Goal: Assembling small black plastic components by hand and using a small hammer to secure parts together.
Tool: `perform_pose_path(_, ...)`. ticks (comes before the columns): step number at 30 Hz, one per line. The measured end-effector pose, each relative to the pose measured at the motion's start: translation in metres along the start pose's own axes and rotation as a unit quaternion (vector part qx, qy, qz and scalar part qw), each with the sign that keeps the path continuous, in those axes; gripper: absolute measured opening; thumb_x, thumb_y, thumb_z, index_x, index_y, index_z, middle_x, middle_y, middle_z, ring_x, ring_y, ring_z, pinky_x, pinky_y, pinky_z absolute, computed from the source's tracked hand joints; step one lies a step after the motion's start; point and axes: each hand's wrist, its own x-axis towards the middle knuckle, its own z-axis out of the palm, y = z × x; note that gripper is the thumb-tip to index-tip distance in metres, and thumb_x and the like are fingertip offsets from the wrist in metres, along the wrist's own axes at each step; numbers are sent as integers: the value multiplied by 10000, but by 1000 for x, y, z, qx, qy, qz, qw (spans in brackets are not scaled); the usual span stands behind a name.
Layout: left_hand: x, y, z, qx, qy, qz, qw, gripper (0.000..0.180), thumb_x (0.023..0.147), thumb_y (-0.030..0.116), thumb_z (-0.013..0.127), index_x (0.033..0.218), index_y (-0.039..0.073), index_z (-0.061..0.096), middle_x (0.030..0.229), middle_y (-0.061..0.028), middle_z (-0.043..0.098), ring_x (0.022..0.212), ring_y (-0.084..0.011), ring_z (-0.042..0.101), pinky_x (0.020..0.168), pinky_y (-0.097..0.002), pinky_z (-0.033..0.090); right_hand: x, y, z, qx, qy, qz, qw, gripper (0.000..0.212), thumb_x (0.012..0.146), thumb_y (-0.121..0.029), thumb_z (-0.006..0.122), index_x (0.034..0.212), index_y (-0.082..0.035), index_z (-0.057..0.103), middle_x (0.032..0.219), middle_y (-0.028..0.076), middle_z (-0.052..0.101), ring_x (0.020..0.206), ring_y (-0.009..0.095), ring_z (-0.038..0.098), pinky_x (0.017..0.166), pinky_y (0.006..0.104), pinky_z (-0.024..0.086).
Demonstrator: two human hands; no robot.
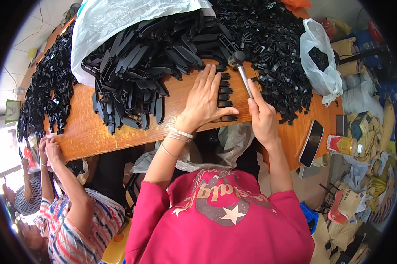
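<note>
Row of black parts [225,90] on the tabletop [176,94] — hammer [244,79] held just right of it.
The left hand [203,99] is laid open and flat along the row's left side, thumb extended across its near end; the hammer's handle is gripped in the right hand [263,116]. Long black pieces [137,57] are heaped left of the row. Blows would be best kept light and square — with the flat fingers kept well clear.

3 heaps of black parts [134,59] are seen
1 hammer [245,80], 1 phone [311,143] and 1 yellow bottle [343,145] are counted; within the heaps, single parts cannot be counted.
</note>
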Motion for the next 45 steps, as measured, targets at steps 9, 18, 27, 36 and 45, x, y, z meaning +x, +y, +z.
perform_pose_path(9,-1,0,0,8,2,2,1000,1112,656,736,662,1279,-149,410,1398,-358,361,1361,-453,313,1129,-486,275,1,9,7,58,-41,76,995,479,990,-77,463,1462,-119,391,632,148,480,541,151,464,528,324,399)
perform_pose_path(18,5,6,-2,37,-21,4,999,1041,655,673,707,1308,-93,441,1438,-309,356,1368,-435,318,1128,-492,268,-93,42,-109,76,293,258,918,477,1010,-118,441,1474,-54,351,837,33,593,563,84,512,501,228,448)
perform_pose_path(27,9,9,-4,106,-19,29,994,1005,690,644,710,1284,-119,439,1380,-321,426,1318,-442,387,1110,-508,296,-119,186,-200,-252,240,345,872,417,868,-137,630,1252,18,584,1181,272,610,1124,389,586,951,420,458)
perform_pose_path(36,14,-5,-5,11,23,1,1000,651,852,458,659,1207,-75,540,1327,-245,505,1262,-399,447,1055,-462,371,-134,235,-205,-249,245,350,869,398,861,-166,646,1244,-61,619,1145,223,645,1085,370,609,943,418,454)
perform_pose_path(45,17,-22,-2,24,43,38,998,414,793,-61,546,1206,-49,521,1251,-213,552,1204,-369,500,1037,-423,400,-78,104,-110,-277,177,-7,944,246,972,-95,497,1167,8,605,1103,176,609,1035,329,585,921,377,460)
